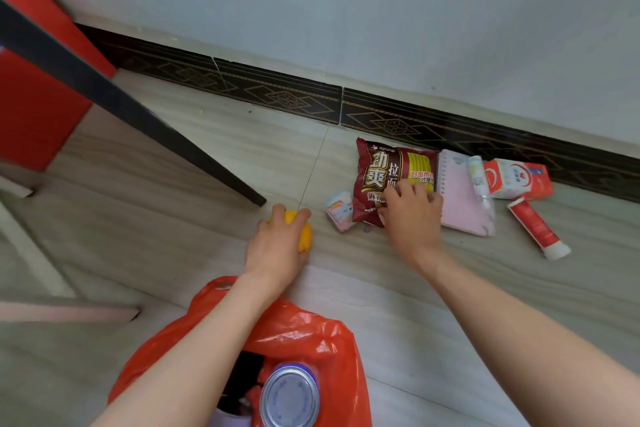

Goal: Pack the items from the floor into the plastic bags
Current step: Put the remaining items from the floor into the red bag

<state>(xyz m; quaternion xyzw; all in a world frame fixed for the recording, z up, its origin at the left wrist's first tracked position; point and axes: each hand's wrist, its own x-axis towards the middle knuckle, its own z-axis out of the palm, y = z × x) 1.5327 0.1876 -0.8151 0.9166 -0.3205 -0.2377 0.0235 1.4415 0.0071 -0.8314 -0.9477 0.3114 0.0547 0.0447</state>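
The left hand [277, 246] curls its fingers over a yellow-orange fruit [302, 234] on the pale floor [415, 305]. The right hand [412, 215] rests with bent fingers on the lower edge of a dark red noodle packet [391, 170]; whether it actually grips it I cannot tell. Just right of the packet lie a pink spiral notebook [459, 198], a small clear bottle [479, 177], a red-and-white carton [517, 178] and a red tube [538, 229]. Nearest the camera an open red plastic bag [311, 333] holds a tin can [290, 395].

Large characters "劲爽拉面" on the dark red noodle packet [388, 173].
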